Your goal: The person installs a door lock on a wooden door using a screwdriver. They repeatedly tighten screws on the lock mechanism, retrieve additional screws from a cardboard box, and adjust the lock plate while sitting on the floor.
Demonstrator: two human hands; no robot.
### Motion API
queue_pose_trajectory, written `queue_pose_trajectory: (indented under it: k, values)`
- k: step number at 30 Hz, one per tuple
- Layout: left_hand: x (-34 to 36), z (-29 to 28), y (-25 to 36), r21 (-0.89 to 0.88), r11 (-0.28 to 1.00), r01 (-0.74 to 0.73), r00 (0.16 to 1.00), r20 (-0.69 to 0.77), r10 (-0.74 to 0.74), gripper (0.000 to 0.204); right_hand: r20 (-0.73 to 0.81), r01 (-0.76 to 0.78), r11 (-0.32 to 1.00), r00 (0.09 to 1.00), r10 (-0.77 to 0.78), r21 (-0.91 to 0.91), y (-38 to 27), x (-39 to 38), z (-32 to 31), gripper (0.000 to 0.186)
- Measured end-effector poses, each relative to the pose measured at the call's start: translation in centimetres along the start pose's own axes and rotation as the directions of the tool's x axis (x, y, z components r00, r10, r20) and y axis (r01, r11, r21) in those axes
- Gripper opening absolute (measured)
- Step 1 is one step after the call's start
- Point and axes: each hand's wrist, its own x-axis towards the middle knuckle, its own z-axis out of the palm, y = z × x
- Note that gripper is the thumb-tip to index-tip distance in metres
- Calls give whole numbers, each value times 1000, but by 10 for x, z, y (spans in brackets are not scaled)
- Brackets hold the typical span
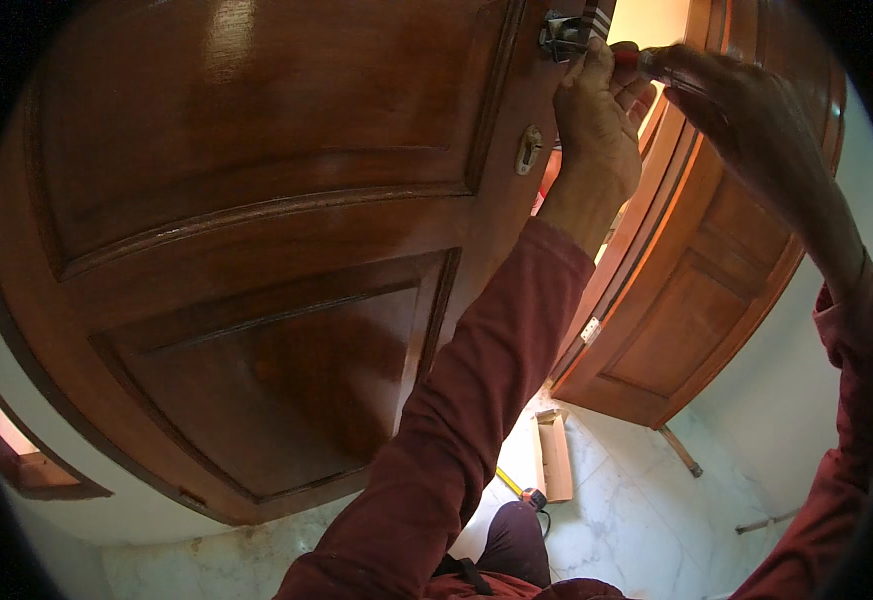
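A brown wooden panel door (267,230) stands in front of me, a metal lock fitting (562,35) set high near its edge. Right beside that fitting, my left hand (597,130) has its thumb and fingertips closed together; what lies between them is too small to make out. My right hand (727,100) is wrapped round a screwdriver (627,59) with a red part on its handle, slightly blurred. The tool points left toward the left fingertips and the door edge, and its tip is hidden by them. Below the fitting sits a brass keyhole plate (529,150).
Another wooden door leaf (677,300) stands to the right, with a metal hinge (591,330) near its edge. On the marble floor (637,480) lie an open cardboard box (554,457), a tape measure (534,498) with yellow blade out, and a wooden stick (681,450).
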Motion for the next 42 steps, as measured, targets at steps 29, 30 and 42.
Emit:
queue_pose_trajectory:
  k: [29,30,42]
  values:
    - [4,-15,9,32,991,-129,991,25,128,21,742,-777,-17,594,312,629,1,-9,-22,51]
    - [4,-14,11,65,990,-128,992,3,128,21,577,-681,267,725,377,681,-4,-8,-17,49]
    - [0,-17,10,-8,990,-138,989,44,138,21,598,-724,338,688,410,601,-35,10,-23,38]
